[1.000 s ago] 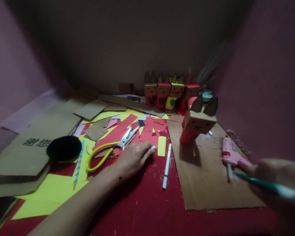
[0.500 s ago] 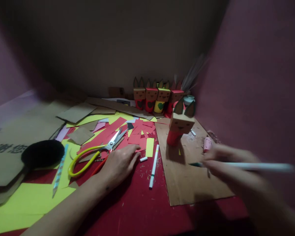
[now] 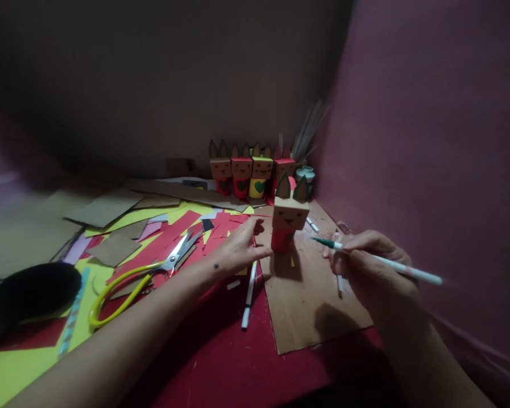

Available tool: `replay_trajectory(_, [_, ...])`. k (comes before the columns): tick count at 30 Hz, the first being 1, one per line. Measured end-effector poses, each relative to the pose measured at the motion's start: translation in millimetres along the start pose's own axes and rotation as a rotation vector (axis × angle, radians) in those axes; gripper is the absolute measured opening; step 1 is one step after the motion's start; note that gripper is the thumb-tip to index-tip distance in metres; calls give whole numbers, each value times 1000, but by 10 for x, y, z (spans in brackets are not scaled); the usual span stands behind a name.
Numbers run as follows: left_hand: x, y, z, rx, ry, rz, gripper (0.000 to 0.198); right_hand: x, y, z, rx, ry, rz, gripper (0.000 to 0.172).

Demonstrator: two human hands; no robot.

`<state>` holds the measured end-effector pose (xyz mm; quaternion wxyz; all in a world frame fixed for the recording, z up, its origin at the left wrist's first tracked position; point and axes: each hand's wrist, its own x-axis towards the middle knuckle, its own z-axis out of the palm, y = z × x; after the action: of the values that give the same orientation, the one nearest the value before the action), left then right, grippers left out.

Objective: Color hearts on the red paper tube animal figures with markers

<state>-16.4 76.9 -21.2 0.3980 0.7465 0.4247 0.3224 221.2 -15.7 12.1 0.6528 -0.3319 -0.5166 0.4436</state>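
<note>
A cardboard figure with a boxy head, two pointed ears, a drawn face and a red cylinder body stands upright on a flat cardboard sheet. My left hand is beside its body on the left, thumb and fingers apart, holding nothing; whether the thumb tip touches the red cylinder I cannot tell. To the right of the figure, my right hand grips a white marker with its dark green tip pointing left toward the figure. Another white marker lies below my left hand, near a small white cap.
Several similar figures stand in a row at the back, near a small jar and pale sticks. Yellow-handled scissors lie on paper scraps to the left. A black round object and a striped pencil are farther left.
My left hand has moved off the table, up and right to the figure, its fingers spreading. My right hand has tilted the marker, its tip now higher. The view has shifted right.
</note>
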Motion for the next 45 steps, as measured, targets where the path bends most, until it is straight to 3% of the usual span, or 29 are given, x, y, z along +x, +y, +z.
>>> replay_trajectory(3, [291,-43,186,-157,-86,35,50,56,-78,-46,150,-133,151,22])
replay_trajectory(6, [420,-58,306,-258,-115,66,40,109,-162,-134,8,-223,243,24])
replay_trajectory(8, [441,-61,335,-287,-98,79,40,129,-198,-187,-43,-174,259,17])
replay_trajectory(12, [454,-103,352,-277,-57,71,38,142,-121,-221,41,-28,207,30])
replay_trajectory(15, [464,-152,384,-260,-28,36,42,144,24,-172,-141,90,199,10])
replay_trajectory(18, [452,-180,428,-264,-22,-4,40,153,99,-93,-15,160,98,5])
replay_trajectory(22, [368,-117,450,-297,-26,-59,38,168,97,-3,72,112,97,6])
replay_trajectory(25, [267,14,426,-348,-69,-102,37,164,94,28,130,64,122,11])
replay_trajectory(32, [85,283,256,-436,-41,-125,39,191,125,34,244,-109,-32,13])
replay_trajectory(37, [-87,377,95,-596,-3,-126,53,241,121,54,259,-156,-32,14])
replay_trajectory(41, [-266,426,7,-672,-59,-186,47,276,103,108,252,-194,-9,13])
replay_trajectory(45, [-404,398,-70,-641,10,-168,46,316,82,226,263,-242,-8,9])
